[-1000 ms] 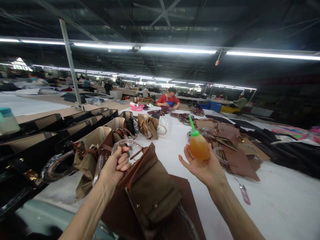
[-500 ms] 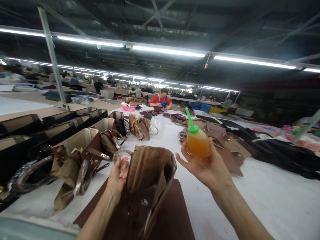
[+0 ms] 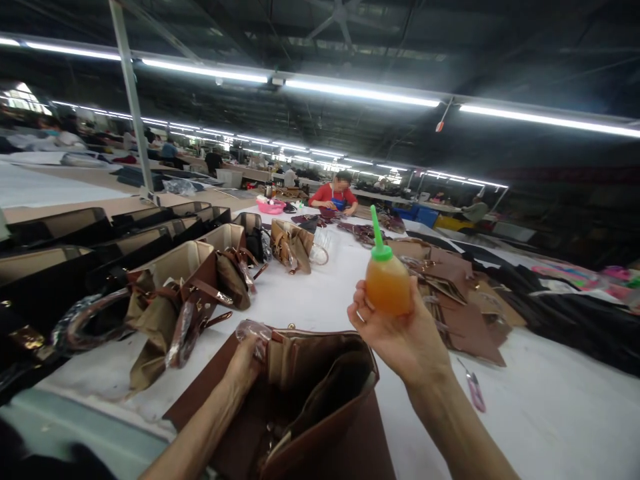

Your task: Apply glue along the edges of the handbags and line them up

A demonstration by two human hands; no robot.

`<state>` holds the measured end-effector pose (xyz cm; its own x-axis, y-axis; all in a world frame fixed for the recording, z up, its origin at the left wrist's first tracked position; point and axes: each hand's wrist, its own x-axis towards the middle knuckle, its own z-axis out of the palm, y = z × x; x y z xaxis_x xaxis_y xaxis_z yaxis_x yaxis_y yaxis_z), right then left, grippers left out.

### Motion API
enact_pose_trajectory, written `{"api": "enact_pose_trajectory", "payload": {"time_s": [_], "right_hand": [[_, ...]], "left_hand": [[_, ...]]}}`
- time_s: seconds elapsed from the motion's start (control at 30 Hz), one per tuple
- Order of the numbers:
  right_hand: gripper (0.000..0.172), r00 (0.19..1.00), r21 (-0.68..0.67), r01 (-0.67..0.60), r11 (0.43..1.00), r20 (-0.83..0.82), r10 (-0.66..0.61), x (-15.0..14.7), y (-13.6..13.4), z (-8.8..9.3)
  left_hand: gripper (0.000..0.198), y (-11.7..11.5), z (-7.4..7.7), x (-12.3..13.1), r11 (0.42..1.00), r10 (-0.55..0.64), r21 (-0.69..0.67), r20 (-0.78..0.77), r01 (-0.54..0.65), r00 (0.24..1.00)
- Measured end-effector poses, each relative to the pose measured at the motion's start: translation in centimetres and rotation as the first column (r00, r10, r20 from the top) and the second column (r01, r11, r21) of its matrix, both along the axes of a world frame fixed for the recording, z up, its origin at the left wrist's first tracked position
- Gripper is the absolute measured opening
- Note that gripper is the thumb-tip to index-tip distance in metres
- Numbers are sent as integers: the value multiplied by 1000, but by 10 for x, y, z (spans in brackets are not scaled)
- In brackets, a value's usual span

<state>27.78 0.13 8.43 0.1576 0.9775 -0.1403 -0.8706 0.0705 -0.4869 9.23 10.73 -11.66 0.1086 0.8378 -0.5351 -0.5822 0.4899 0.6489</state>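
Note:
My right hand (image 3: 407, 343) is wrapped round a squeeze bottle (image 3: 387, 288) of orange-amber liquid with a green cap and a long green nozzle, held up above the table. Below it to the left, a brown handbag (image 3: 327, 443) stands with its mouth wide, showing a tan lining and a dark inner pocket. At the bag's far left side, my left hand (image 3: 244, 367) is closed on its plastic-wrapped handle (image 3: 254, 333); part of the fingers is hidden by the bag and plastic. A flat brown sheet (image 3: 197, 400) lies under the bag.
Brown and tan handbags (image 3: 200, 257) and rows of black bags (image 3: 45, 287) stand at left. Brown bag pieces (image 3: 475, 320) and a pink-handled tool (image 3: 476, 392) lie at right. Across the white table (image 3: 555, 407), a co-worker in red (image 3: 323, 195) sits near a pink basin (image 3: 270, 207).
The handbag has tipped toward me, so more of its inside shows. My left hand has closed over the wrapped handle. The bottle stays raised in my right hand; the view has turned left.

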Motion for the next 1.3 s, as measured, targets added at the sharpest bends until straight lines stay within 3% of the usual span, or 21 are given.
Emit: {"api": "enact_pose_trajectory", "payload": {"time_s": [0.1,0.17,0.27,0.3,0.33,0.37,0.4,0.43,0.5,0.57,0.63,0.73,0.83,0.93,0.97,1.03,1.1,1.2,1.3], "right_hand": [[48,999,-11,-35,999,14,35,-9,-2,-11],[48,999,-24,-41,999,12,42,-13,-5,-17],[47,1000,-18,-28,999,6,28,-15,-6,-22],[47,1000,-11,-22,1000,3,22,-15,-7,-22],[47,1000,-7,-17,1000,0,17,-15,-7,-21],[47,1000,-2,-15,1000,-4,15,-15,-8,-21],[47,1000,2,-14,1000,-6,14,-15,-8,-20],[47,1000,6,-10,1000,-8,10,-16,-9,-20],[46,1000,13,3,1000,-8,-3,-16,-11,-20],[46,1000,15,18,1000,-8,-18,-16,-13,-20],[46,1000,11,28,1000,-9,-28,-16,-15,-20],[45,999,1,38,999,-9,-38,-13,-19,-20],[46,998,-3,60,998,-2,-60,-6,-23,-21],[47,995,-16,98,995,14,-97,3,-26,-22],[47,994,-26,112,993,21,-111,6,-27,-22],[47,991,-49,129,990,30,-128,8,-27,-23],[46,990,-72,138,988,26,-136,7,-27,-23],[40,988,-100,157,983,25,-155,0,-24,-20],[34,986,-81,165,983,43,-162,-8,-20,-17]], "left_hand": [[4,-9,0,-19,987,-150,20,-204,158,967],[19,-20,9,-40,942,-327,-32,-322,335,889],[38,-44,46,-64,791,-550,-100,-549,603,630],[43,-53,65,-67,691,-513,-87,-759,718,401],[45,-61,85,-65,610,-364,-39,-901,792,236],[45,-68,106,-61,528,-244,18,-954,849,172],[42,-74,125,-53,447,-181,83,-966,890,182],[38,-79,143,-42,402,-153,120,-969,908,196],[31,-82,169,-18,347,-75,116,-986,930,151],[20,-81,182,8,271,-5,41,-999,962,44],[17,-77,185,31,221,9,-83,-996,972,-87],[20,-70,182,53,233,-21,-215,-976,948,-216],[10,-66,172,45,280,-1,-211,-976,936,-220],[8,-61,154,-2,316,-44,-155,-988,936,-148],[10,-61,146,-23,370,-158,-131,-984,920,-76],[10,-60,130,-67,564,-382,-228,-924,794,5],[9,-63,117,-105,675,-423,-272,-905,685,58],[4,-71,102,-136,765,-334,-139,-921,628,203],[27,-72,96,-139,787,-292,47,-849,615,440]]}}
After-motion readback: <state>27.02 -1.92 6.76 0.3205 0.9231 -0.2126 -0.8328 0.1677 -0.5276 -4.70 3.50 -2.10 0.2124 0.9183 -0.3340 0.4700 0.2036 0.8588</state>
